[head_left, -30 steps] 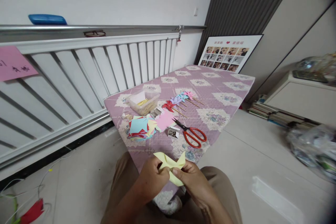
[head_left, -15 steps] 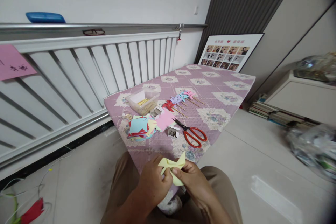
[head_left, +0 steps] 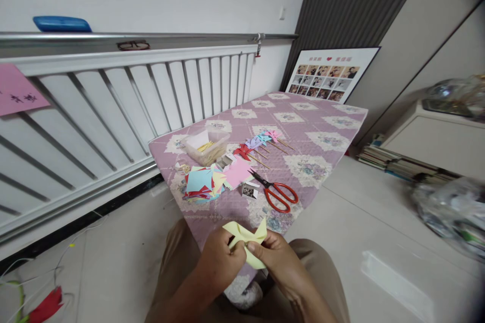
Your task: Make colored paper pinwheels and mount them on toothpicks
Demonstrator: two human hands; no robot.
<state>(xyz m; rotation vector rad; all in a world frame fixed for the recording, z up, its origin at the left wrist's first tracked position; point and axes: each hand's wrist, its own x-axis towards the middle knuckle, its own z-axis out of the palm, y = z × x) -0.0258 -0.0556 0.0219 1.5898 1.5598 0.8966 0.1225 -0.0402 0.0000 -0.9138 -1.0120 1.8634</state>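
Note:
A pale yellow paper pinwheel (head_left: 254,261), its corners folded toward the middle, is held over my lap at the table's near edge. My left hand (head_left: 222,257) grips its left side, thumb near the centre. On the right, my right hand (head_left: 276,255) pinches it, thumb pressed at the middle. Whatever lies under the thumbs is hidden. Beyond my hands lie red-handled scissors (head_left: 278,194) and a small white box of metal pins (head_left: 250,191). Finished pinwheels on sticks, red (head_left: 242,151), lilac (head_left: 253,143), blue (head_left: 264,138) and pink (head_left: 272,135), rest in a row farther back.
Coloured paper squares (head_left: 200,180) are piled at the table's left, beside a pink sheet (head_left: 238,171). A clear plastic tub (head_left: 206,149) holds sticks. The radiator (head_left: 170,91) runs along the table's left side. A framed photo board (head_left: 329,74) leans at the back.
The pinwheel's upper left flap has spread a little farther left, and my left hand has shifted slightly. Both hands keep hold of the paper.

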